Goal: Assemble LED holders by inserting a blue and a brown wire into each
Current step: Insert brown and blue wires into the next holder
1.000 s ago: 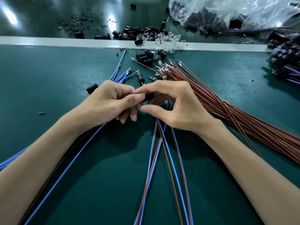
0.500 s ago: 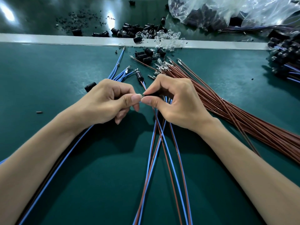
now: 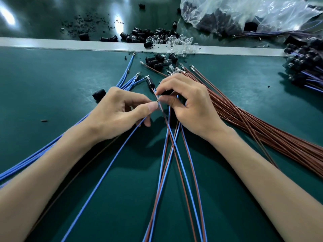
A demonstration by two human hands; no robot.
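Note:
My left hand (image 3: 120, 112) pinches the metal tip of a blue wire (image 3: 104, 170) between thumb and forefinger, and the wire trails down to the lower left. Just right of it, my right hand (image 3: 190, 105) grips a small black LED holder (image 3: 167, 92) in its fingertips, mostly hidden by the fingers. The wire tip sits right at the holder's near end. Below my hands, several blue and brown wires (image 3: 174, 154) of assembled pieces cross on the green mat. One assembled black holder (image 3: 150, 82) lies just beyond my fingers.
A bundle of brown wires (image 3: 262, 130) fans to the right, loose blue wires (image 3: 129, 79) lie at the left. Black holders (image 3: 153, 62) and clear LEDs (image 3: 178, 42) are heaped by the white strip (image 3: 70, 43). A plastic bag (image 3: 236, 13) and finished pieces (image 3: 305, 67) sit far right. A single holder (image 3: 99, 94) lies left.
My hands have drawn slightly apart, showing the wire tip between them. The right hand has turned the holder and the left has shifted its pinch to the wire's end.

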